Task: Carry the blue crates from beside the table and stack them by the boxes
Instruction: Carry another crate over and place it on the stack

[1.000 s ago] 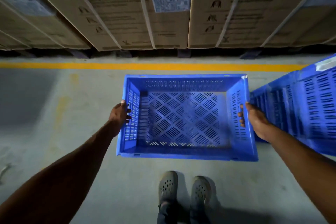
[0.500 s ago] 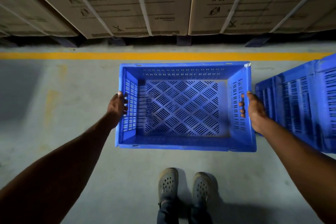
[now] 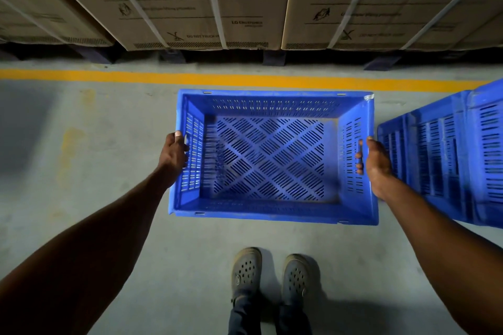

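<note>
Blue crate (image 3: 272, 160) (both hands gripping), concrete floor (image 3: 109, 122), cardboard boxes (image 3: 206, 0)

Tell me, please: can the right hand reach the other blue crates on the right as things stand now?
Probably not yet: the right hand holds the carried crate by its handle slot. The stacked crates lie just beside it, nothing between.
</note>
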Tool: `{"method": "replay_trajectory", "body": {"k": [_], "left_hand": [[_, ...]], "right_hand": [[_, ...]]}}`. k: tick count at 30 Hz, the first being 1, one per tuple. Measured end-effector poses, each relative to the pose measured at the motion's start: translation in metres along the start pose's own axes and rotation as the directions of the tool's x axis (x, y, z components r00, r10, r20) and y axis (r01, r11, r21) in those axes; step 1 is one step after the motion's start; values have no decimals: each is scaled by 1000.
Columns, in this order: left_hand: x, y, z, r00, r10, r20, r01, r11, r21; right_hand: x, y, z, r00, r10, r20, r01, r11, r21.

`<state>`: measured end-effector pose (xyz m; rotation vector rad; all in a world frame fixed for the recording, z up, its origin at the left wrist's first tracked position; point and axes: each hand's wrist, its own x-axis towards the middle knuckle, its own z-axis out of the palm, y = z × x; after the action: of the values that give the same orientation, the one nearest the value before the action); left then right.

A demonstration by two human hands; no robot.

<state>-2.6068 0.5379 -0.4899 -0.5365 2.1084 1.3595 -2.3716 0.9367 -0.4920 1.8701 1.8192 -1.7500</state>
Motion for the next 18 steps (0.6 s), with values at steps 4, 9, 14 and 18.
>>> {"method": "replay_trajectory", "body": {"k": [4,9,14,18], "left_hand": [[-1,3,-1,1000,-10,0,10,1000,22],[-8,3,2,1000,20,-23,-20,1000,10],[-9,3,6,998,50,-37,-50,999,12],[-7,1,4,999,30,-33,-29,999,45]], "right_hand": [[0,0,2,1000,0,-23,0,1000,-7],[-5,-2,0,1000,1,-24,-1,1000,-23],[-1,10,-3,999,-14,-33,12,999,-52],[6,13,-4,1000,-25,-3,25,992,-122]]}}
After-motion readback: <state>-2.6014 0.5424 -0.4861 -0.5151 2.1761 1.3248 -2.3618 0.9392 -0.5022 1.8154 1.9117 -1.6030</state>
